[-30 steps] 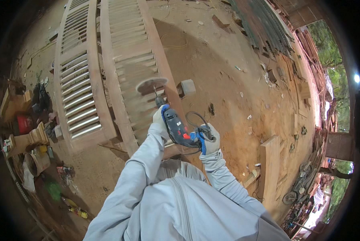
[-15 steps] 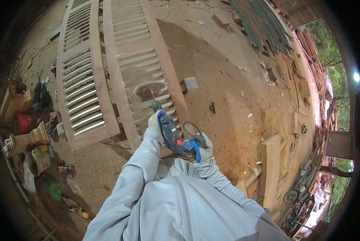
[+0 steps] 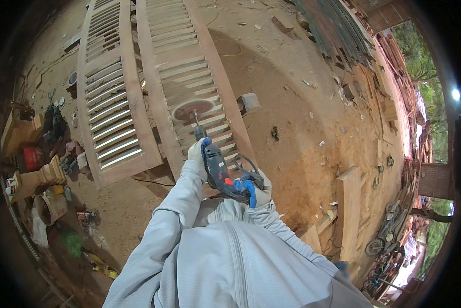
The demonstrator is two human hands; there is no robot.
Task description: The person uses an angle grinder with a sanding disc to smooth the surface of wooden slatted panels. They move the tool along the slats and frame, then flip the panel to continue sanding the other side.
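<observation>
Head view: both hands (image 3: 229, 172) apparently gripping drill (image 3: 217, 167)

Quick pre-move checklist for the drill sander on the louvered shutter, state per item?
1. Left hand on the front of the power drill: ok.
2. Right hand closed on the rear grip: ok.
3. Sanding disc over the slats of the louvered shutter: ok; contact cannot tell.
4. Disc blurred, seems to be spinning: ok.
5. Black cord looped beside the right hand, close to the tool: not ok.
6. Wooden block lies off the shutter's right rail, away from the disc: ok.
</observation>
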